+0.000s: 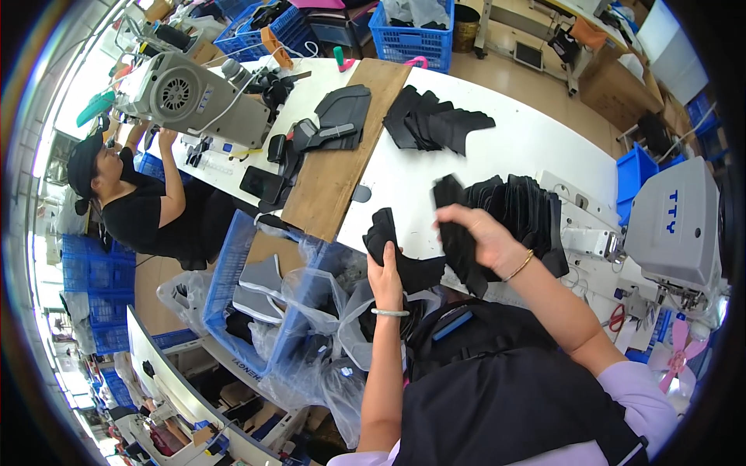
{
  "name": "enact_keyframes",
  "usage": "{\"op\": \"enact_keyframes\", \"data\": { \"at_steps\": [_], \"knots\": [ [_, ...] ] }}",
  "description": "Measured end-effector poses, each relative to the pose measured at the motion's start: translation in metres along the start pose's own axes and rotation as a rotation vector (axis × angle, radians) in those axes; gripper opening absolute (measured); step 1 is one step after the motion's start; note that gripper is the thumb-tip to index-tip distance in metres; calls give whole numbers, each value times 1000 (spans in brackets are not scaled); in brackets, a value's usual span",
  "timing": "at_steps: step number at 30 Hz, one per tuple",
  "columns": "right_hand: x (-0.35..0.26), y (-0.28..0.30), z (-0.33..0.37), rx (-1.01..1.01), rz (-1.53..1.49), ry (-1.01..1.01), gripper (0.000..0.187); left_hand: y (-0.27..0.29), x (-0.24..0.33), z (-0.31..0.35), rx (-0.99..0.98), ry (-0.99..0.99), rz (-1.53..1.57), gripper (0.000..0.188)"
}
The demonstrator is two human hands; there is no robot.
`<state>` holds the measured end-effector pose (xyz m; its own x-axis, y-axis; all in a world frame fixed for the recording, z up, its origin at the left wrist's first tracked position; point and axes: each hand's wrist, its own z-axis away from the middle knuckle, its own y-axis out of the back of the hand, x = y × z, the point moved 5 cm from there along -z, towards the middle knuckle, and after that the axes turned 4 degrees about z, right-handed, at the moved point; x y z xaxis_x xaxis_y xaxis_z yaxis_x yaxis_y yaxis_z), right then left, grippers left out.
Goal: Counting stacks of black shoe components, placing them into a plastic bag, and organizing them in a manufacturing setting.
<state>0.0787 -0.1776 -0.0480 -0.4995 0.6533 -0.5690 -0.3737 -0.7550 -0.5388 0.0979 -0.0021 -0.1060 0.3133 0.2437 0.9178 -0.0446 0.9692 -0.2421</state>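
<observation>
Low over the table's near edge, my left hand (386, 281) is closed on a few overlapping black cut pieces (418, 272), thumb on top. My right hand (488, 237), slightly blurred, grips another black cut piece (460, 252) that hangs upright between its thumb and fingers. Just right of that hand stands a thick row of similar black pieces (524, 210), partly covered by my wrist. Farther back lies a fanned stack of black pieces (435, 120) on the white table (536, 140). Whether the pieces are cloth or leather I cannot tell.
At right is a grey sewing machine (672, 225), with red-handled scissors (616, 317) and a pink fan (678, 356) nearby. A wooden board (330, 175) crosses the table. Left of me stands a blue crate (225, 272) with plastic bags. A co-worker (144, 194) sits at another machine (194, 97).
</observation>
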Motion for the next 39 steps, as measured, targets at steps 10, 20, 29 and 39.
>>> {"op": "enact_keyframes", "data": {
  "at_steps": [10,20,29,39],
  "knots": [
    [48,-19,-23,-144,54,94,28,-26,-17,-18,-33,41,-285,65],
    [54,28,-36,-193,-289,-129,27,-20,7,-11,-357,566,-20,50],
    [49,-23,-13,-175,-284,-212,22,-37,-4,8,-178,507,443,58],
    [40,-38,35,-31,315,223,31,-15,9,66,-447,514,812,47]
  ]
}}
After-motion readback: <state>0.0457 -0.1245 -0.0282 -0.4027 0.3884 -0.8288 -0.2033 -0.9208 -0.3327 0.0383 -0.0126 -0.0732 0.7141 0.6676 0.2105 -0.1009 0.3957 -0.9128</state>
